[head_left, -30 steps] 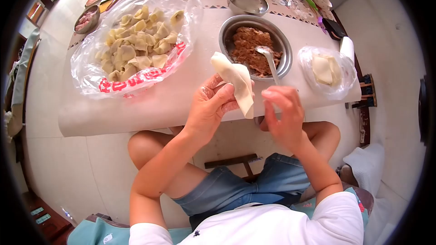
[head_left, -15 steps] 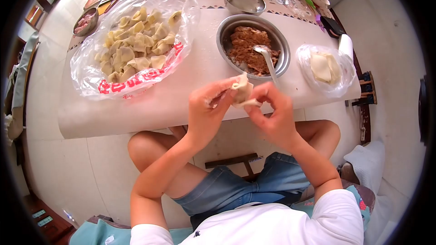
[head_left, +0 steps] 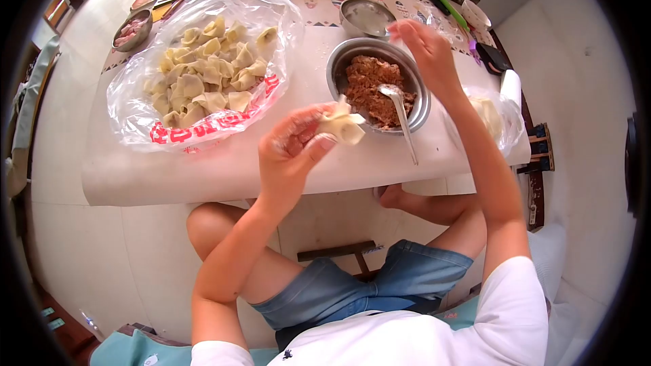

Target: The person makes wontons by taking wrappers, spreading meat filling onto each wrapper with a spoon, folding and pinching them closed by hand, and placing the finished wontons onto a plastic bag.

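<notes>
My left hand [head_left: 288,149] pinches a folded wonton [head_left: 346,126] between thumb and fingers, just in front of the steel mixing bowl [head_left: 334,73]. Brown meat filling [head_left: 366,85] fills part of that bowl, and a metal spoon [head_left: 401,116] leans out over its near rim. At the right edge of a smaller metal bowl [head_left: 347,26] holding pale liquid, my right hand [head_left: 428,53] has its fingers stretched out and holds nothing visible. My right forearm partly covers a plastic bag of pale wrappers [head_left: 487,118].
Many wontons [head_left: 203,71] lie on a clear plastic bag [head_left: 129,112] with red print at left. Behind it stands a small bowl of pink meat [head_left: 133,31]. A black object [head_left: 494,57] and a white roll [head_left: 512,87] sit along the table's right edge.
My right hand has let go of the wonton and moved forward and right to the small bowl. My left hand has shifted slightly left, still holding the wonton.
</notes>
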Demonstrator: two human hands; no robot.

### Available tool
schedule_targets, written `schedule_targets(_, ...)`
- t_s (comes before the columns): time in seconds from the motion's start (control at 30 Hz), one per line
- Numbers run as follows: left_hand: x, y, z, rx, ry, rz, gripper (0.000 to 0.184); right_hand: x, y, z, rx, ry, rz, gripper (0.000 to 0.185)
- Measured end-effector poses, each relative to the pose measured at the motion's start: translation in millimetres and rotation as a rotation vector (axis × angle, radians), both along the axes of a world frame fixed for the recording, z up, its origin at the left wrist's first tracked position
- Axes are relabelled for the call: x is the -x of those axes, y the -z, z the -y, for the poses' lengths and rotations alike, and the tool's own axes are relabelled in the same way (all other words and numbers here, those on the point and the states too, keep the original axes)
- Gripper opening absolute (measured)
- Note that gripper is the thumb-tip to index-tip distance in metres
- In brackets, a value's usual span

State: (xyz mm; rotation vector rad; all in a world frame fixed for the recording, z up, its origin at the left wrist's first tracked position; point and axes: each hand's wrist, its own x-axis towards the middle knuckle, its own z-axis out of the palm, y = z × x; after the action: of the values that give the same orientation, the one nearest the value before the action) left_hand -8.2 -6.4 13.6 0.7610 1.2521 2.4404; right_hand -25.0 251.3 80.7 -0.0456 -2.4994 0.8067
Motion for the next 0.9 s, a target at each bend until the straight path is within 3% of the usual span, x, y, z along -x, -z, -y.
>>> schedule_targets(0.07, 7, 2, -1, -0.033, 0.057, 0.084, 0.043, 47, 27, -48, -0.470, 0.025, 0.041, 0.059)
schedule_targets(0.17, 9, 5, -4, -0.106, 0.107, 0.117, 0.046, 78, 45, -56, -0.695, 0.094, 0.247, 0.061)
schedule_targets(0.2, 8, 5, -5, -0.130, 0.119, 0.112, 0.047, 84, 48, -55, -0.721, 0.130, 0.371, 0.072)
schedule_targets(0.3, 7, 4, -2, -0.147, 0.120, 0.134, 0.041, 87, 54, -54, -0.732, 0.180, 0.367, 0.063)
schedule_targets(0.4, 8, 9, -1, -0.150, 0.096, 0.111, 0.043, 48, 9, -19, -0.511, -0.077, -0.130, 0.044)
schedule_targets(0.47, 8, 10, -3, -0.170, 0.092, 0.124, 0.043, -4, -29, 35, -0.426, -0.336, -0.255, 0.026)
schedule_targets(0.53, 4, 8, -4, -0.174, 0.103, 0.124, 0.044, -45, -47, 72, -0.425, -0.526, -0.214, 0.028)
schedule_targets(0.67, -1, 5, -2, -0.163, 0.150, 0.090, 0.044, -62, -30, 92, -0.330, -0.517, -0.212, 0.035)
schedule_targets(0.9, -2, 8, -2, -0.161, 0.141, 0.058, 0.043, -60, -18, 95, -0.316, -0.443, -0.291, 0.024)
